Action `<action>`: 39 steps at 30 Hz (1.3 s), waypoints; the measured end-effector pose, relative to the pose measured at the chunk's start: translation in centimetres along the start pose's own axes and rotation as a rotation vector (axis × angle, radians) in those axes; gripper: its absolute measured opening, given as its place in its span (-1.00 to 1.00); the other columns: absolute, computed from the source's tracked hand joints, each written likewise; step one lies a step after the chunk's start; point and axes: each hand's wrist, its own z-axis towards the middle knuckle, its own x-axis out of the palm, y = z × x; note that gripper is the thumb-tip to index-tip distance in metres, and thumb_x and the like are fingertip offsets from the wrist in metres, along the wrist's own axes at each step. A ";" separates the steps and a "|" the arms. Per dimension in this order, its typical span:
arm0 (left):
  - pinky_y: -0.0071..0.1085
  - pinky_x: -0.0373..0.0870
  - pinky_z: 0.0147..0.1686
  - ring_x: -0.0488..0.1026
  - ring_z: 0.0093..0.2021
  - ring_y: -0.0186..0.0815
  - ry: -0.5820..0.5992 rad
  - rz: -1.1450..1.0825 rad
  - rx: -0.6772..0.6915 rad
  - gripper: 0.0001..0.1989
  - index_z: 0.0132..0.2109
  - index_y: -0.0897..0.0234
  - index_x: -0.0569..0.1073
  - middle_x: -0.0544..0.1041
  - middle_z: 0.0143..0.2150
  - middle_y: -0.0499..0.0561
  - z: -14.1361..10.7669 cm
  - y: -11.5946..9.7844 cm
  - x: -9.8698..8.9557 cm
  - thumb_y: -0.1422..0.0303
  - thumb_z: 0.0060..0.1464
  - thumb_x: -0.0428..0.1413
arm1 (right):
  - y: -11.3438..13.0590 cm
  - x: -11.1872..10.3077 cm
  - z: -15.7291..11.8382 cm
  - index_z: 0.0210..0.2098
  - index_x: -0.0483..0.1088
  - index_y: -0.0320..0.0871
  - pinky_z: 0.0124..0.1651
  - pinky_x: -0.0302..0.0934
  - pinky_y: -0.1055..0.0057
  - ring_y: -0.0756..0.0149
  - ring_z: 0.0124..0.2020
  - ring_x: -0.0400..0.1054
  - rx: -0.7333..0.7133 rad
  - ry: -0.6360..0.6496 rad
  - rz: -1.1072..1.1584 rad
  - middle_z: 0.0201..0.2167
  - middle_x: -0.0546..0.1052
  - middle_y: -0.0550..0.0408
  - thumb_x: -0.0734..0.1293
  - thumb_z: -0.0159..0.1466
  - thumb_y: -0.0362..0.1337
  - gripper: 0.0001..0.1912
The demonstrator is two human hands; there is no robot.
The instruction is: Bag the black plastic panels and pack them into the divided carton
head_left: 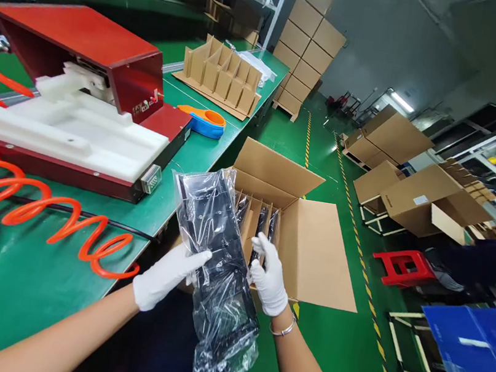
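A long black panel in a clear plastic bag (221, 238) is tilted in front of my body. My left hand (169, 277), in a white glove, grips its left edge with the thumb on top and the other fingers mostly hidden beneath. My right hand (269, 276), also gloved, is beside the panel's right edge with fingers apart and slightly bent; I cannot tell whether it touches the bag. Behind the panel is an open cardboard box (291, 236), its flaps spread. Cardboard dividers (251, 220) inside it separate several dark bagged pieces, partly hidden by the panel and my right hand.
On the green table (45, 261) at left stand a red machine with a white fixture (92, 138), a coiled orange hose (78, 226), a tape roll (206, 122) and a cardboard divider grid (222, 76). A red stool (404, 266) and another person (474, 263) are at right.
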 end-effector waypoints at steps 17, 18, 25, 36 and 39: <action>-0.03 0.32 0.35 0.43 0.29 0.09 0.100 -0.046 0.014 -0.20 0.26 0.27 0.43 0.54 0.26 0.19 0.5 0.8 0.2 -0.05 -0.04 0.35 | 6.5 2.2 2.3 0.44 0.20 -0.30 -0.32 0.31 0.35 0.29 -0.52 0.35 0.213 0.148 -0.278 -0.55 0.45 0.17 0.21 0.42 0.08 -0.23; -0.04 0.33 0.34 0.45 0.27 0.07 0.110 -0.055 0.003 -0.22 0.26 0.26 0.42 0.55 0.25 0.19 0.5 0.7 0.2 -0.04 -0.03 0.35 | 6.4 1.7 1.9 0.44 0.20 -0.30 -0.32 0.30 0.36 0.30 -0.52 0.34 0.222 0.130 -0.254 -0.56 0.44 0.19 0.21 0.42 0.07 -0.24; -0.17 0.54 -0.03 0.56 -0.11 -0.06 0.097 0.035 -0.017 -0.43 0.03 0.23 0.50 0.63 -0.24 0.04 0.1 0.4 -0.3 -0.03 -0.02 0.34 | 7.2 2.0 -1.3 0.34 0.37 -0.14 -0.37 0.23 0.43 0.37 -0.56 0.25 0.167 0.474 -0.187 -0.58 0.39 0.24 0.26 0.40 -0.06 -0.42; -0.42 0.27 -0.52 0.25 -0.51 -0.35 0.011 0.099 0.016 -0.56 -0.28 0.20 0.42 0.39 -0.50 -0.13 0.4 0.0 -0.6 -0.02 -0.06 0.35 | 5.5 -0.6 -2.0 0.36 0.34 -0.25 -0.21 0.33 0.38 0.33 -0.43 0.35 0.357 0.329 -0.181 -0.48 0.49 0.15 0.24 0.44 -0.02 -0.38; -0.35 0.43 -0.34 0.41 -0.38 -0.24 -0.008 0.057 0.038 -0.59 -0.23 0.20 0.50 0.52 -0.40 -0.06 0.6 0.2 -0.7 0.00 -0.05 0.35 | 5.6 -0.8 -2.9 0.28 0.46 -0.14 -0.18 0.34 0.39 0.33 -0.40 0.38 0.312 0.585 -0.183 -0.45 0.53 0.16 0.29 0.42 -0.03 -0.47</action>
